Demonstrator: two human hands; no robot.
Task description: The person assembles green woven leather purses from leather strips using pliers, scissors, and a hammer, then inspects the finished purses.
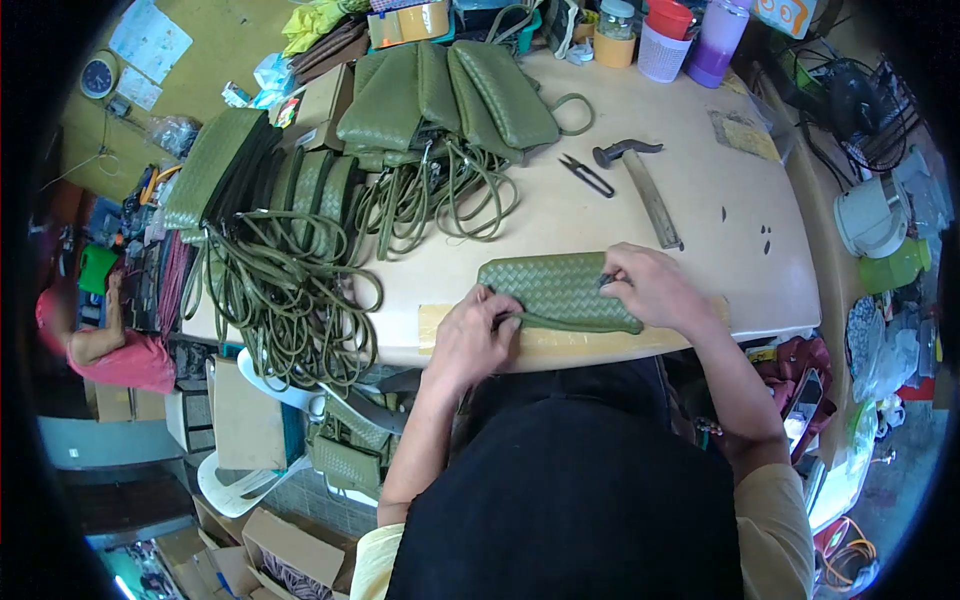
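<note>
Green pouch (pixel 560 288): lengthwise left-to-right
Your left hand (pixel 470 338): pouch's left, hold unclear
Right hand (pixel 648 285): pouch's right, pinching dark piece (pixel 606 281)

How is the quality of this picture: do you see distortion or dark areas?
In the head view, strong wide-angle bending toward the edges; in the head view, corners black, but the green pouch's weave and the hammer readable.
</note>
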